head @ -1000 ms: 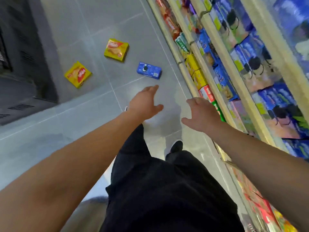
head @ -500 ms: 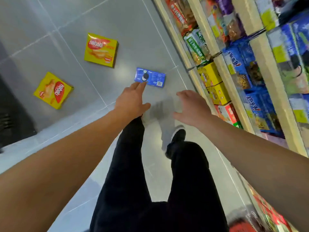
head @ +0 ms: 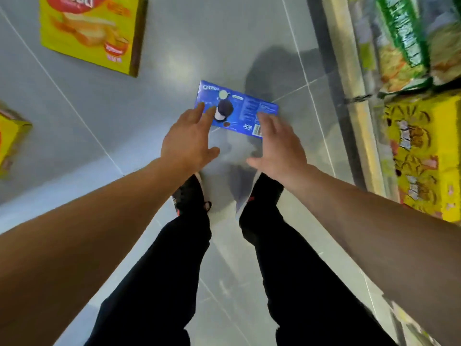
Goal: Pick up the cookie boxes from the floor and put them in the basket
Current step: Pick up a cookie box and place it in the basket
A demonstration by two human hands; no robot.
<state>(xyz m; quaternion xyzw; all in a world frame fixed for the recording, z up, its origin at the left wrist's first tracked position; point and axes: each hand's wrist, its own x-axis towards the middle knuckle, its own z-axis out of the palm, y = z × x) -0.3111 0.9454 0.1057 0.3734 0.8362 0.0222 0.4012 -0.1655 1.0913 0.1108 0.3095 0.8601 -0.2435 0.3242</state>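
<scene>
A blue cookie box (head: 243, 107) lies flat on the grey tiled floor just ahead of my feet. My left hand (head: 188, 139) reaches over its near left corner with straight fingers, fingertips overlapping the box's edge. My right hand (head: 277, 143) hovers at its near right end, fingers extended, holding nothing. Whether either hand touches the box is unclear. A large yellow cookie box (head: 92, 33) lies on the floor at the upper left. Another yellow box (head: 11, 138) shows partly at the left edge. No basket is in view.
Store shelving (head: 354, 101) runs along the right side, packed with green snack bags (head: 404, 38) and yellow boxes (head: 424, 156). My legs in black trousers and dark shoes (head: 189, 196) stand just behind the blue box.
The view has dropped much closer to the floor. Both hands have advanced from short of the blue box to its near edge, one at each end.
</scene>
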